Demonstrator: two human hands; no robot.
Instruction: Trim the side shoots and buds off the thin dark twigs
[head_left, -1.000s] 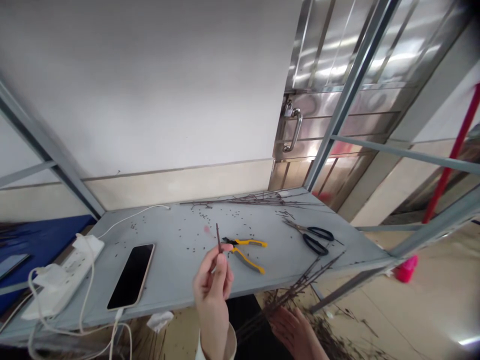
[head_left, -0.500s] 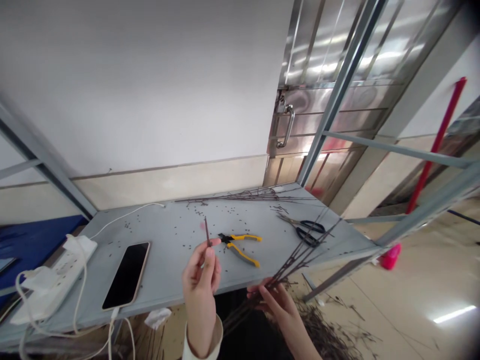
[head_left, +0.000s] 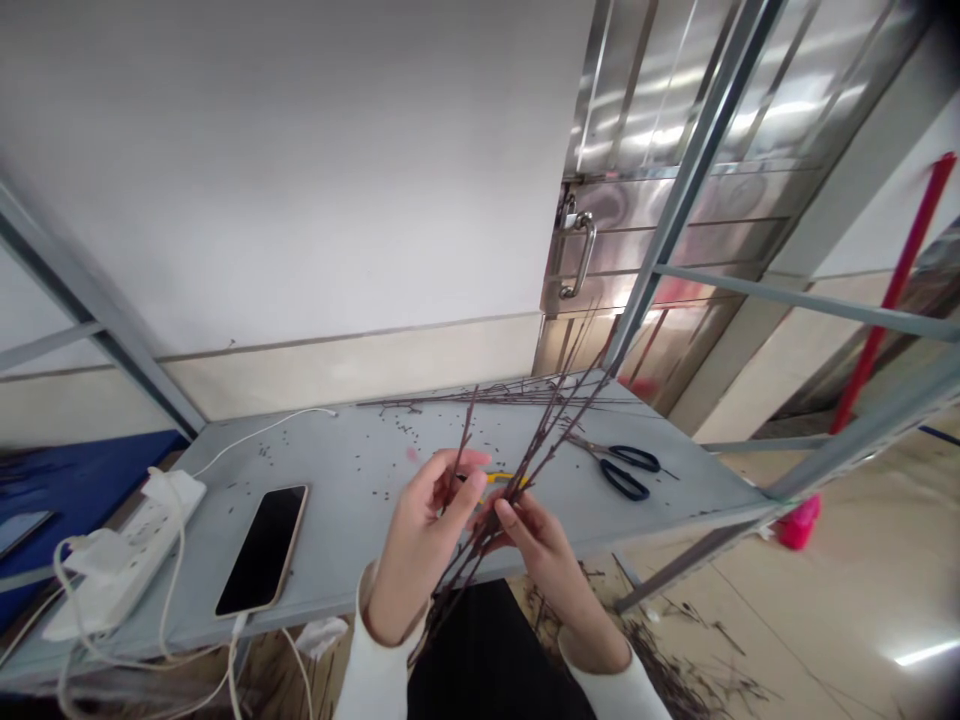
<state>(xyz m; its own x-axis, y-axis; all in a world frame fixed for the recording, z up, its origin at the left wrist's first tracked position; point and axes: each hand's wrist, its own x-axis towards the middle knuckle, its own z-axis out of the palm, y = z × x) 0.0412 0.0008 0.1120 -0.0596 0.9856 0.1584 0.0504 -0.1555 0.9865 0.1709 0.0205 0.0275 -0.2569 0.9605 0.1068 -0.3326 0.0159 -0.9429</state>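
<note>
Evidently, both hands are occupied above the near edge of the grey desk [head_left: 337, 520]. The left hand [head_left: 429, 512] is nearly closed, thumb and fingers pinching a single twig [head_left: 466, 430] that points to twelve o'clock. The right hand [head_left: 541, 540] is curled around a twig bundle [head_left: 517, 488], its tips fanning toward one o'clock. Yellow-handled pliers [head_left: 498, 477] lie partly hidden behind the hands. From there, black-handled scissors [head_left: 602, 456] rest between two and three o'clock, loose branches [head_left: 480, 397] at twelve, and a smartphone [head_left: 264, 550] near nine, screen dark.
</note>
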